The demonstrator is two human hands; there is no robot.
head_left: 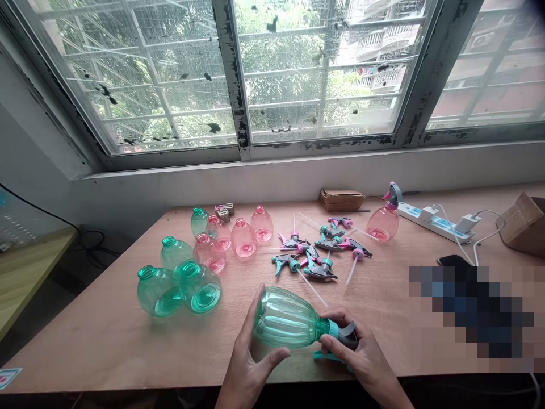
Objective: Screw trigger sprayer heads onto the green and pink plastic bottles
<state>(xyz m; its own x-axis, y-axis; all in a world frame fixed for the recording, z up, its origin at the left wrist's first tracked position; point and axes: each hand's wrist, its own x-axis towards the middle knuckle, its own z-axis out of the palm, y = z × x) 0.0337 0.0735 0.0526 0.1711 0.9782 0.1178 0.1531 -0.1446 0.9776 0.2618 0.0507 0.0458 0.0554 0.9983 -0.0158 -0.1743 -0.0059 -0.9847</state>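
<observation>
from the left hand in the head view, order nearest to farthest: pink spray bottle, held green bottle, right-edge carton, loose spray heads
1. Green bottle: against the left hand
2. Spray heads: beyond it, slightly right
3. Pink spray bottle: farther back, right
4. Carton: far right edge

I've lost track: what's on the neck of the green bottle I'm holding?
A gray and turquoise spray head is on the green bottle. Your right hand hides part of it; its collar covers the bottle's mouth.
</observation>
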